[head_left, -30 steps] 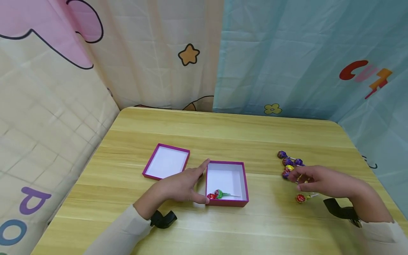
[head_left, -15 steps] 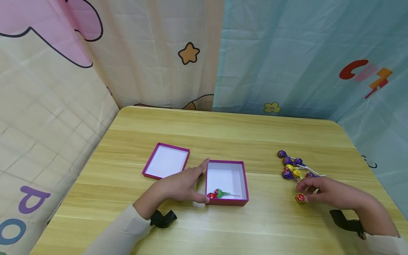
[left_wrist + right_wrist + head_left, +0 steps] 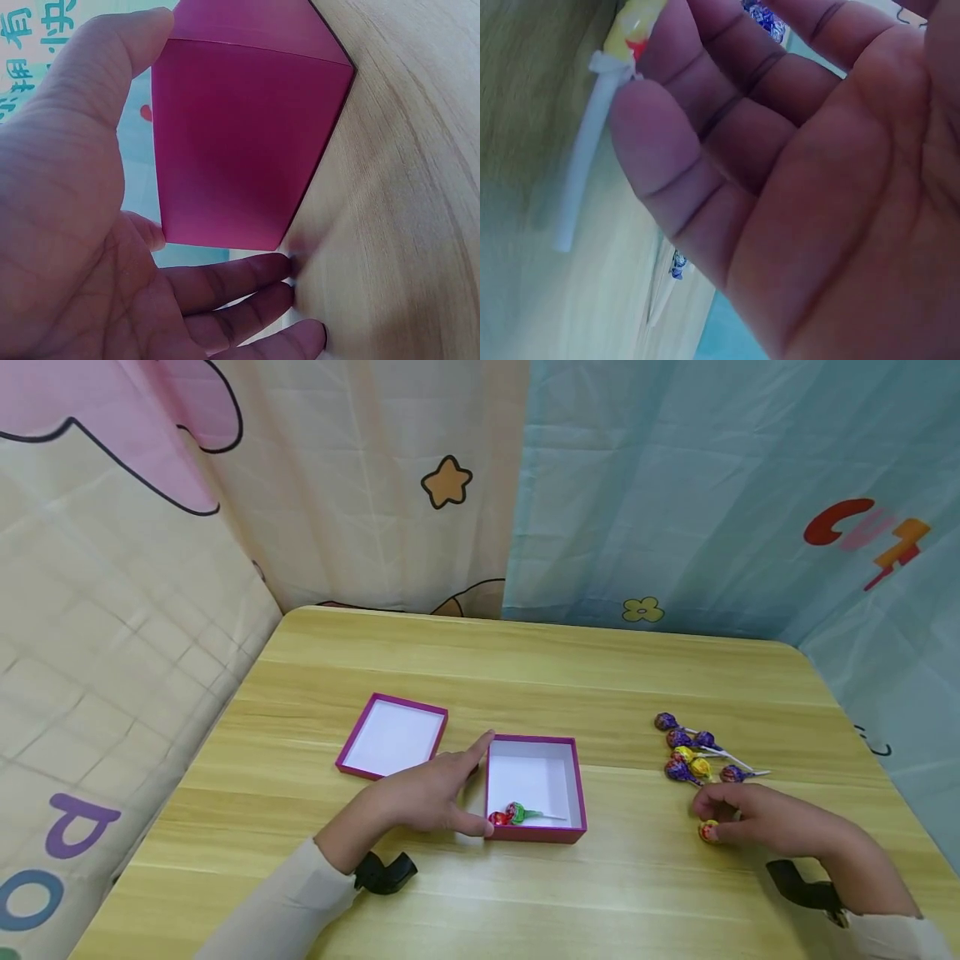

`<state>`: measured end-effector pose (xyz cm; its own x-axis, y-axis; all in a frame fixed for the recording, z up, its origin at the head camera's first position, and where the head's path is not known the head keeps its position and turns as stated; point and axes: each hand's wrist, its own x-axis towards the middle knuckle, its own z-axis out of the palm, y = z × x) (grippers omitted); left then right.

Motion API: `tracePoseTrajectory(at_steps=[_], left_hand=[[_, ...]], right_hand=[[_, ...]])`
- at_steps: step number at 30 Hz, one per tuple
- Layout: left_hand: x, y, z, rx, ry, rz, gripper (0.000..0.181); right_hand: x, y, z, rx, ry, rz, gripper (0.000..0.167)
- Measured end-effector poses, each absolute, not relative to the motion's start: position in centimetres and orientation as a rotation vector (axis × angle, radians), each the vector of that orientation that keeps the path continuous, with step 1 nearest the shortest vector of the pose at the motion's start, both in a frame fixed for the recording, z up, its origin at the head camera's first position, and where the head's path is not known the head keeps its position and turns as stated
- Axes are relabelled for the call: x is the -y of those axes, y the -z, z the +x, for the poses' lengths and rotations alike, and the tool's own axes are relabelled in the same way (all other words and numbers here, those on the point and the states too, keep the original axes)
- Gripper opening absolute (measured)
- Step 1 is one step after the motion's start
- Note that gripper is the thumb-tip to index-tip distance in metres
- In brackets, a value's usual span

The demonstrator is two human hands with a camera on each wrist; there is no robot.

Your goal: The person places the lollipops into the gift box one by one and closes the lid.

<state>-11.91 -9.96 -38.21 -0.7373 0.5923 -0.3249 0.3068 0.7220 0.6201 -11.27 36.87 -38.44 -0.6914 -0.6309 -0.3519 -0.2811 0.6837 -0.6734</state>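
Observation:
In the head view my left hand [image 3: 431,793] spans the left side of a magenta box [image 3: 536,833] with a white inside. Its thumb touches the near corner and its index finger the far one; the left wrist view shows the other fingers extended by the table. Inside the box, at the near left, lie a red lollipop [image 3: 498,818] and a green-and-red lollipop [image 3: 516,812]. At the right, my right hand [image 3: 776,818] pinches a yellow-and-red lollipop [image 3: 707,832] between thumb and fingers. Its white stick [image 3: 585,165] shows in the right wrist view.
A shallow magenta lid [image 3: 393,739], white side up, lies left of the box. Beyond my right hand is a loose group of lollipops: purple ones [image 3: 665,721], yellow ones [image 3: 701,767] and one off to the right [image 3: 733,773]. Curtains stand behind the wooden table [image 3: 525,652].
My right hand has moved down from above the group and taken hold of the nearest lollipop, whose head has turned. The left hand stays at the box.

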Motion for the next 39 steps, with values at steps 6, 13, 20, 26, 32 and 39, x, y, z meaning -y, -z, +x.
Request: tracePoseTrajectory(at_steps=[6,13,20,26,32,39], left_hand=[[9.9,38.2,-11.9,-2.415,-0.742,0.681,0.121],[9.9,38.3,-11.9,-2.411,-0.745,0.687,0.121],[9.9,38.3,-11.9,-2.408,-0.748,0.689,0.121],[10.0,38.3,-11.9,-2.407,-0.752,0.688,0.121],[10.0,38.3,-11.9,-2.407,-0.762,0.686,0.122],[10.0,38.3,-11.8,-2.401,-0.778,0.682,0.121]], right_hand=[[-36.6,38.3,-11.2,-2.313,0.777,-0.649,0.014],[-36.5,38.1,-11.2,-2.301,0.757,-0.575,0.011],[-36.3,38.0,-11.4,-2.28,0.759,-0.563,0.011],[-35.6,37.2,-11.7,-2.341,0.719,-0.585,0.011],[-34.3,35.9,-12.4,-2.345,0.766,-0.662,0.003],[-32.2,34.0,-13.2,-2.365,0.807,-0.726,0.014]])
